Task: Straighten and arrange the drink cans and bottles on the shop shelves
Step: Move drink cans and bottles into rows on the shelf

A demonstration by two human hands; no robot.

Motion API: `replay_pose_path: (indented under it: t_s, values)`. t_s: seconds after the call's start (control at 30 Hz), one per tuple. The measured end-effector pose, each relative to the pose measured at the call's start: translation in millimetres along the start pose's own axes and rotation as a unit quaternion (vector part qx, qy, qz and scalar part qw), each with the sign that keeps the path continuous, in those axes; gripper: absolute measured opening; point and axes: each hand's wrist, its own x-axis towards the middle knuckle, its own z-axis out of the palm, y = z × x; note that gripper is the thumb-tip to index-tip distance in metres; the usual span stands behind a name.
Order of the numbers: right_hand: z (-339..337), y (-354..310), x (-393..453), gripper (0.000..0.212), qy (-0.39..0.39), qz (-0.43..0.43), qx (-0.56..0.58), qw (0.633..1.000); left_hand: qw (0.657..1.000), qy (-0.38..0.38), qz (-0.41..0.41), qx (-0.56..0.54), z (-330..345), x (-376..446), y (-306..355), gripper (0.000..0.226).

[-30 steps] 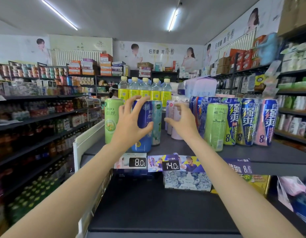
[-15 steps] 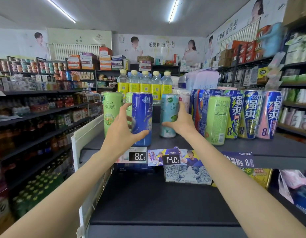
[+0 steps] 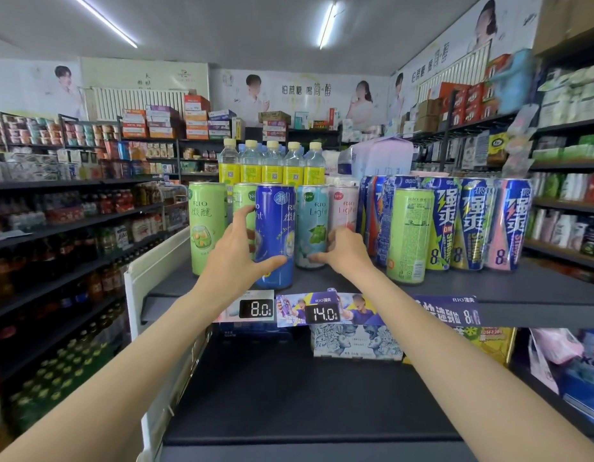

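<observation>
Head view of a shop aisle. The left hand (image 3: 237,253) wraps the dark blue can (image 3: 275,235), fingers behind its left side and thumb across its lower front; the can stands upright near the front edge of the top shelf (image 3: 455,291). The right hand (image 3: 344,251) holds the pale blue can (image 3: 310,225) low on its right side, fingers curled against it; this can stands upright just right of the dark blue one. A tall green can (image 3: 207,226) stands left of the held cans, a pink can (image 3: 344,205) behind the right hand. Further right, a green can (image 3: 409,235) stands before a row of blue cans (image 3: 469,221). Yellow-labelled bottles (image 3: 272,165) stand behind. Price tags (image 3: 322,313) hang on the shelf edge.
</observation>
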Motion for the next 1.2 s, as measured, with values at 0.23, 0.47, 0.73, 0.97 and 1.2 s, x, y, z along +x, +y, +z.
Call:
replay_pose_path:
  t_s: [0.23,0.47,0.73,0.97,1.2]
  values:
    - [12.2,-7.5,9.4,0.046,0.017,0.008,-0.065,0.998,1.000,-0.020,-0.010,0.019,1.2,-3.8,1.3,0.093]
    - [-13.8,8.8,1.0,0.036,0.069,-0.007,-0.039,0.997,0.998,-0.049,-0.028,0.031,12.6,-3.4,8.3,0.103]
    - [-8.9,21.9,-7.3,0.052,0.077,-0.011,-0.027,0.997,0.993,-0.107,-0.035,-0.018,48.9,23.0,16.0,0.104]
    - [-9.0,21.2,-4.8,0.055,0.069,-0.014,-0.015,0.997,0.982,-0.146,-0.102,-0.055,60.8,39.3,15.3,0.100]
    - [-7.9,21.3,-5.4,0.057,0.058,-0.016,0.006,0.998,0.973,-0.163,-0.139,-0.090,64.4,48.4,13.0,0.101]
